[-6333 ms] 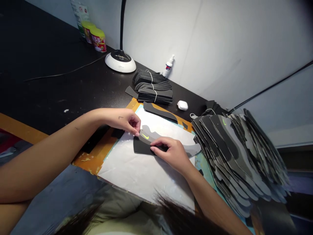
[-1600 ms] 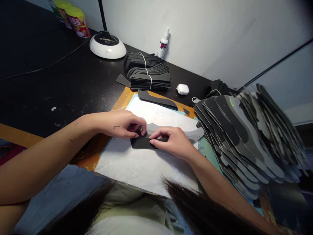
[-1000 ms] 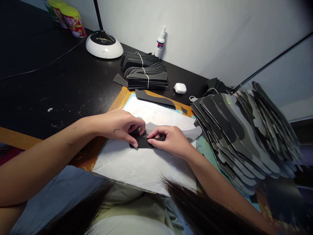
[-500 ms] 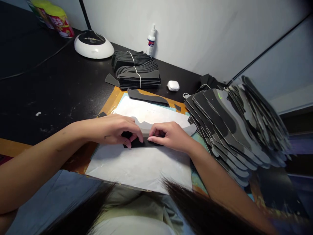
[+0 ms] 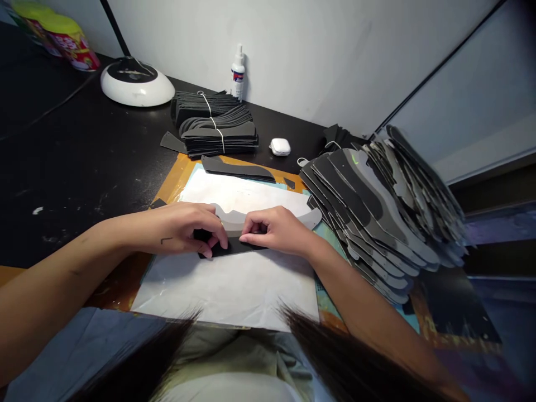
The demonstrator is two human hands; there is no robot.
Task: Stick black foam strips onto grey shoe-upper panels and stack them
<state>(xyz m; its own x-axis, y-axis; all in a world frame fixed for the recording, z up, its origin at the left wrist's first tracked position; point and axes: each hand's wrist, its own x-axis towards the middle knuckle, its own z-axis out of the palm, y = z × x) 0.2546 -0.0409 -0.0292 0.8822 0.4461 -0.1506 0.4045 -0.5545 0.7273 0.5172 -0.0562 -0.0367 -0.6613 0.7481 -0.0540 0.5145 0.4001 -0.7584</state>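
Observation:
A curved flat piece with a light grey wavy edge (image 5: 235,218) and a black strip (image 5: 235,248) along its near side lies on a white sheet (image 5: 226,285). My left hand (image 5: 193,228) is at the strip's left part, fingers curled and thumb bent down on the black material. Close to its right, my right hand (image 5: 272,230) has thumb and forefinger pinched together at the seam between grey and black. The piece's right end shows beyond that hand; both palms hide parts of it.
Many layered grey-and-black pieces (image 5: 368,212) fan out at the right. Tied black bundles (image 5: 220,137) and a few loose black pieces (image 5: 238,168) lie behind the sheet. Further back stand a white lamp base (image 5: 138,95), a spray bottle (image 5: 237,75) and a small white case (image 5: 280,147).
The whole view has shifted, so things appear further left. Both hands stay on the piece, with the gap between them slightly wider.

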